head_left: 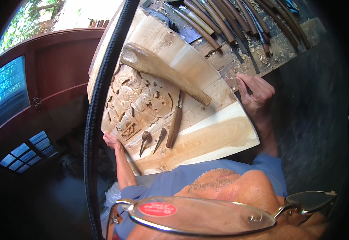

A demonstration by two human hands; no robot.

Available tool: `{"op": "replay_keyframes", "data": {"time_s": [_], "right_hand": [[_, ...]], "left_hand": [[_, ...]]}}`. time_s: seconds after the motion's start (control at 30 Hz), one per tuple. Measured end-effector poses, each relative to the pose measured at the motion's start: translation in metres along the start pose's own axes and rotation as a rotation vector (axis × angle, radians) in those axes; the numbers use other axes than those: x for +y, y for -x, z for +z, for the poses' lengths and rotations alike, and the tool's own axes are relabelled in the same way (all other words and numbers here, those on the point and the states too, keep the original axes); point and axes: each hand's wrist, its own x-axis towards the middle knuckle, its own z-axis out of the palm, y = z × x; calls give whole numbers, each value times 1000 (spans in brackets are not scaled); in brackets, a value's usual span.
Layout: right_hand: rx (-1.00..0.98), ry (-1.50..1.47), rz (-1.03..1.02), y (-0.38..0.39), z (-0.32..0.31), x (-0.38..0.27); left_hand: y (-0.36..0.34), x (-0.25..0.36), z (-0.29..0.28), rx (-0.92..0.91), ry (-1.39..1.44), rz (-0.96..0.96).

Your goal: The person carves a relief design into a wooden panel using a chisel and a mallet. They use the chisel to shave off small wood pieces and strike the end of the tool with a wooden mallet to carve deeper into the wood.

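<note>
A large pale wooden panel (218, 130) lies tilted before me, with a relief carving (136, 98) of rounded, figure-like shapes in its left part. My left hand (111, 141) is closed on the panel's lower left edge. Beside the panel's right edge, my right hand (257, 94) has its thumb and fingers pinched together; what they hold, if anything, is hard to make out. A wooden mallet (168, 76) rests across the panel above the carving. Below it lie a wood-handled gouge (175, 126) and two short, dark-tipped tools, one rounded (145, 140) and one slimmer (160, 140).
Several chisels (222, 24) with wooden handles lie in a row on the bench (310, 32) at the far right, among wood shavings (262, 60). A dark braided cord (102, 92) crosses the view at the left. Behind stands a reddish-brown wooden partition (66, 56).
</note>
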Motion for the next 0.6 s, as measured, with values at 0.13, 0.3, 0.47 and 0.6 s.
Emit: {"op": "replay_keyframes", "data": {"time_s": [0.13, 0.3, 0.47, 0.6], "right_hand": [[-2, 3, 58, -5, 6, -6], [-21, -33, 39, -10, 8, -6], [-95, 74, -42, -18, 7, -12], [-94, 86, -89, -25, 4, -19]], "left_hand": [[-6, -11, 6, 36, 1, 83], [-32, -64, 5, 163, -174, 188], [-12, -36, 0, 23, 46, 23], [-2, -34, -12, 50, 40, 71]]}}
